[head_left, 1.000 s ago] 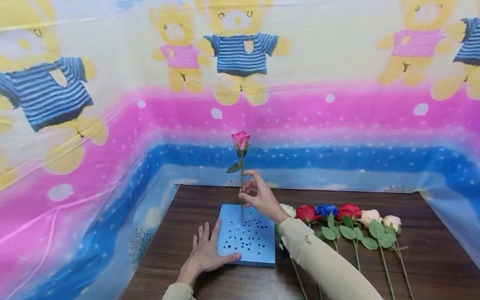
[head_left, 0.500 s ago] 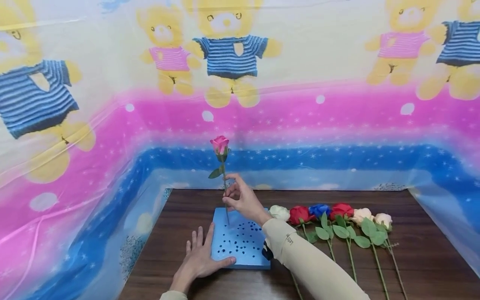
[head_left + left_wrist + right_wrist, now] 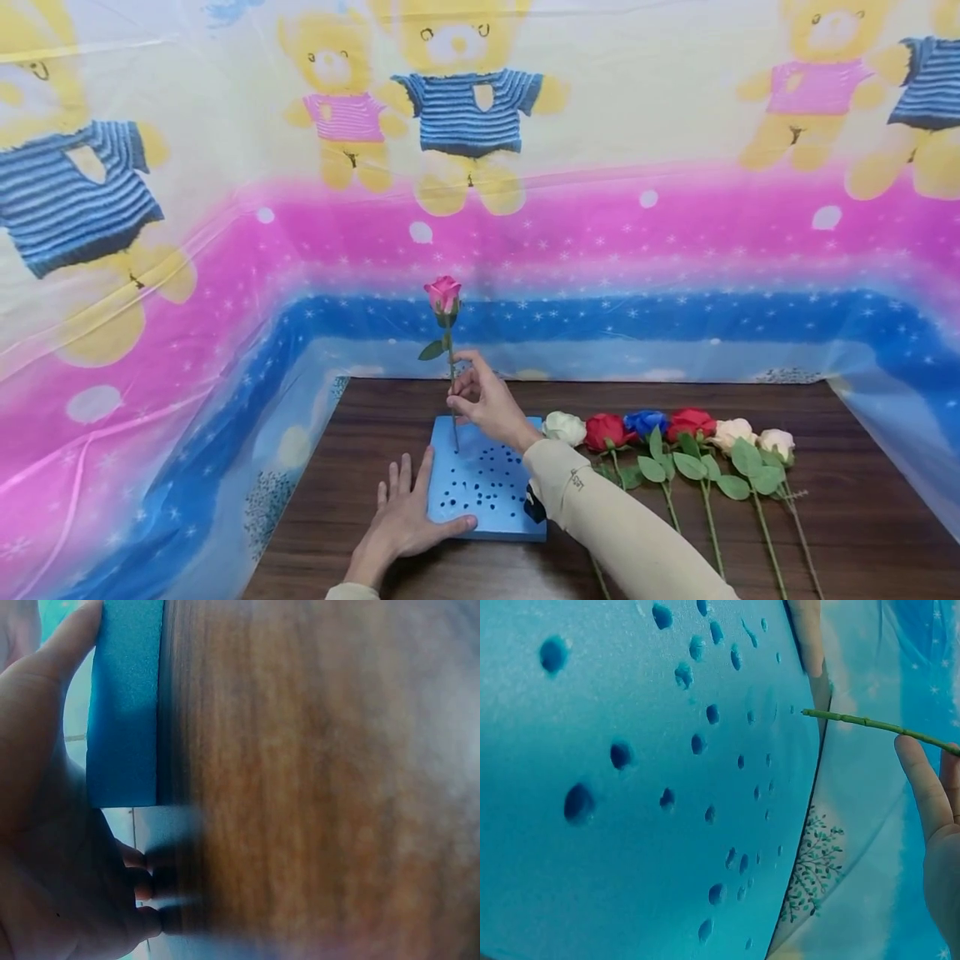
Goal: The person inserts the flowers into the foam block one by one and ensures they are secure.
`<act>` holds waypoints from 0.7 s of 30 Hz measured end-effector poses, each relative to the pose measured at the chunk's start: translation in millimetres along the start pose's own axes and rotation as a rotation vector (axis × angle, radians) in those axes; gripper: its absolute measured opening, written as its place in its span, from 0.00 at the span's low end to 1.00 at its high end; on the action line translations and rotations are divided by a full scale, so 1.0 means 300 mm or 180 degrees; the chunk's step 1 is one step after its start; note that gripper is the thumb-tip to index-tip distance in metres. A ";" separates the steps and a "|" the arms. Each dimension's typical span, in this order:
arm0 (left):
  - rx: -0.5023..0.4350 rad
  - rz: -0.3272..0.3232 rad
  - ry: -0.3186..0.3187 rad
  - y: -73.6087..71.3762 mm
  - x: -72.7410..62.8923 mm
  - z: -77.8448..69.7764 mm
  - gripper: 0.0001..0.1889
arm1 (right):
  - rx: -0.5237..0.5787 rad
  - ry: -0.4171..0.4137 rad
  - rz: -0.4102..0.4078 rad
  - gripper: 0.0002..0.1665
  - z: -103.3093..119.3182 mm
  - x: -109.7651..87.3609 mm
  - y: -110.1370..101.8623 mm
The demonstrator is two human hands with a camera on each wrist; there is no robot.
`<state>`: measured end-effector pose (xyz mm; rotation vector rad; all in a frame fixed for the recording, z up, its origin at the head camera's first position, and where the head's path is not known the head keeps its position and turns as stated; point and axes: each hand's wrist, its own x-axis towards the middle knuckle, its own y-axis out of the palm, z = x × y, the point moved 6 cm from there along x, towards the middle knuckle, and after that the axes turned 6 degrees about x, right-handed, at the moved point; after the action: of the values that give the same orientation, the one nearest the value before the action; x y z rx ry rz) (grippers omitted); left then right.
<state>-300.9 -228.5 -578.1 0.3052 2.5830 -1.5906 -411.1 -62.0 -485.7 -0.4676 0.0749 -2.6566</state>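
Note:
My right hand pinches the stem of a pink rose between thumb and fingers, holding it nearly upright over a light blue foam block. Many small holes dot the block's top. In the right wrist view the bare green stem ends close to the block's surface; whether it touches, I cannot tell. My left hand lies at the block's left side, fingers spread and thumb over the near edge. The left wrist view shows that thumb against the block.
On the dark wooden table several cut roses lie in a row at right: a white rose, a red rose, a blue rose, another red one and cream ones. A printed bear cloth hangs behind and at the sides.
My right hand has carried the pink rose left across the block, toward its far left corner, and then barely moved. The left hand stays at the block's side. The head view shifted slightly.

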 end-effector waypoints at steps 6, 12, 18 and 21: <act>0.0009 -0.0009 0.0013 0.000 -0.002 -0.002 0.73 | -0.0016 0.0040 0.0006 0.37 -0.022 0.001 0.009; 0.0027 -0.0002 0.0003 0.005 0.003 -0.002 0.73 | -0.0070 0.0098 0.0058 0.37 -0.045 0.000 0.015; 0.0000 0.0016 -0.0002 0.010 0.005 -0.001 0.73 | -0.0061 0.0209 0.0079 0.36 -0.075 -0.006 0.011; -0.0007 0.0018 -0.0008 0.008 0.005 0.001 0.73 | -0.0074 0.0241 0.0087 0.35 -0.081 -0.002 0.008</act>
<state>-301.9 -227.6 -580.5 0.3101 2.5795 -1.5853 -417.8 -64.4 -508.9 -0.3707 0.1345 -2.6490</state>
